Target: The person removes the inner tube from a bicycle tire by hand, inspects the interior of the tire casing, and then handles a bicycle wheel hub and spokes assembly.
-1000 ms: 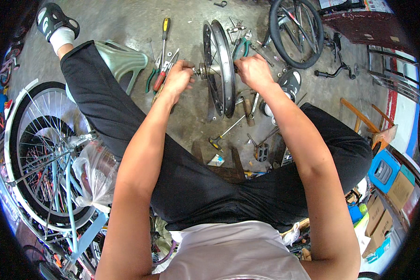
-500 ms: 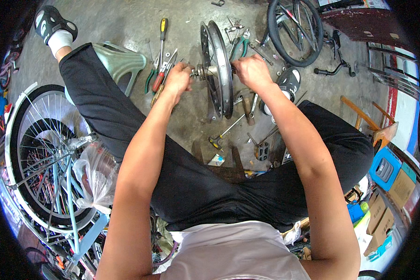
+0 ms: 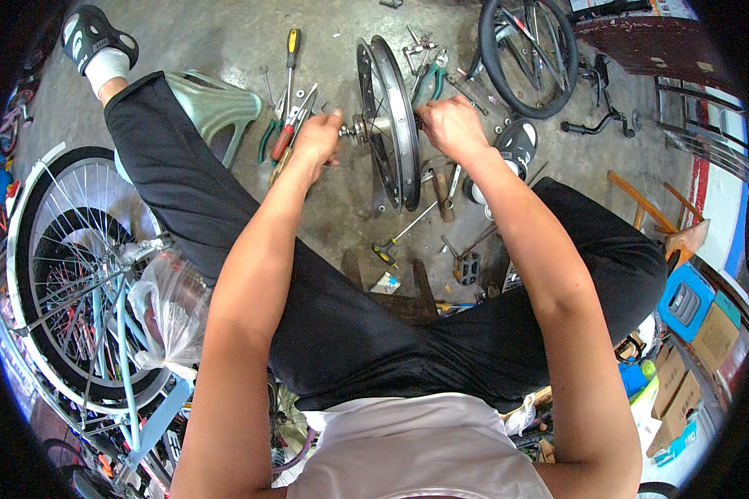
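Note:
A bare black wheel rim (image 3: 404, 133) with no tyre stands upright between my hands, above the concrete floor. Through its middle runs a silver hub (image 3: 379, 125) with a threaded axle (image 3: 347, 130) sticking out on the left. My left hand (image 3: 316, 140) is closed with its fingertips at that axle end. On the rim's other side, my right hand (image 3: 453, 126) is curled round the opposite axle end, which its fingers mostly hide. By my left hand lie screwdrivers (image 3: 283, 143) and green-handled pliers (image 3: 266, 141).
More pliers (image 3: 434, 79), a hammer (image 3: 442, 195) and a yellow-black T-handled tool (image 3: 384, 249) are scattered on the floor. A pale green stool (image 3: 225, 104) is at the left, near a large bicycle wheel (image 3: 25, 274). A black-tyred wheel (image 3: 495, 79) lies at the far right.
My left hand has shifted very slightly at the axle end, one fingertip now raised. The rim and my right hand are nearly unmoved.

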Available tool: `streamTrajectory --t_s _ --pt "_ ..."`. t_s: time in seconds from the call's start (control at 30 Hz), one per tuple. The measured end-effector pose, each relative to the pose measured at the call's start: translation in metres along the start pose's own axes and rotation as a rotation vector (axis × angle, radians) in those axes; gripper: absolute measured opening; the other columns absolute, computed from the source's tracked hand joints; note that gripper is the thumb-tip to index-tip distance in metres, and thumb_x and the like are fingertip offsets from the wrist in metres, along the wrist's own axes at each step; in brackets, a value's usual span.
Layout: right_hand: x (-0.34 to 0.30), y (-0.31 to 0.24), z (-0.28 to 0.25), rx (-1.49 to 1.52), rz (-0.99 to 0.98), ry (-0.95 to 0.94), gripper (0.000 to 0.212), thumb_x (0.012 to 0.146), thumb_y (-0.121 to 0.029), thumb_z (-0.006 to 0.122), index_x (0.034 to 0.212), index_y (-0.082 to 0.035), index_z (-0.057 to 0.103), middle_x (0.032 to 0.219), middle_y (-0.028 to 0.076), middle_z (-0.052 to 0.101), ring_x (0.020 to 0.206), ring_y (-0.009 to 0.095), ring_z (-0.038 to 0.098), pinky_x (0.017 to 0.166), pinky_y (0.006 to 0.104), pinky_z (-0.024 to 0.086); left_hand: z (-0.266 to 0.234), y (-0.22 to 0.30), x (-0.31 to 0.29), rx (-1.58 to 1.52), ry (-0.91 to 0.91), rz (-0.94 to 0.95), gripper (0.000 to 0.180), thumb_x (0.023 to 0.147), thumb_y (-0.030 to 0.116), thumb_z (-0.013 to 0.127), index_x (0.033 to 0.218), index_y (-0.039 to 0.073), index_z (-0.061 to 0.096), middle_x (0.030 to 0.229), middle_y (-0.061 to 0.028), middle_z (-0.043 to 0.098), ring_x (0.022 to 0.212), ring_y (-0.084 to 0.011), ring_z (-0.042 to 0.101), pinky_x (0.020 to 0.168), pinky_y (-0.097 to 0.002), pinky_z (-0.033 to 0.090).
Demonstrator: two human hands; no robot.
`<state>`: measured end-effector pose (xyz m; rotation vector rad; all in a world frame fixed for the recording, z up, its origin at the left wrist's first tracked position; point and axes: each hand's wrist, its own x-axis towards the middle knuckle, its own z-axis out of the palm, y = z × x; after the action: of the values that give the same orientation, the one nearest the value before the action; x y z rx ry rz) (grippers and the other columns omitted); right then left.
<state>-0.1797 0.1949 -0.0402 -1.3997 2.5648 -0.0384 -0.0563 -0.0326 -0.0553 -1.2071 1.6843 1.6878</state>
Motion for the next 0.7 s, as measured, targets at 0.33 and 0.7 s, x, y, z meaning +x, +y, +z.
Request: streamTrajectory --t_s 0.33,0.7 --pt "0.000 -0.002 -0.001 0.035 0.016 0.003 0.007 0.077 -0.014 0.061 0.080 -0.011 0.066 0.080 0.009 0.069 0.080 0.027 0.069 0.078 0.0397 0.048 0.001 -0.008 0.007 0.060 -0.037 0.021 0.036 0.099 0.027 0.047 0.125 0.004 0.057 0.085 -0.0049 0.059 0.064 -0.0139 0.055 0.055 -0.0329 0.051" --pt "0.000 -0.002 0.000 0.043 0.032 0.026 0.007 0.077 -0.012 0.060 0.078 -0.011 0.066 0.076 0.011 0.069 0.077 0.028 0.069 0.076 0.0399 0.048 -0.005 -0.001 0.001 -0.143 -0.071 -0.051 0.030 0.099 0.031 0.052 0.113 0.005 0.058 0.068 0.0010 0.048 0.058 -0.0133 0.046 0.055 -0.0330 0.047"
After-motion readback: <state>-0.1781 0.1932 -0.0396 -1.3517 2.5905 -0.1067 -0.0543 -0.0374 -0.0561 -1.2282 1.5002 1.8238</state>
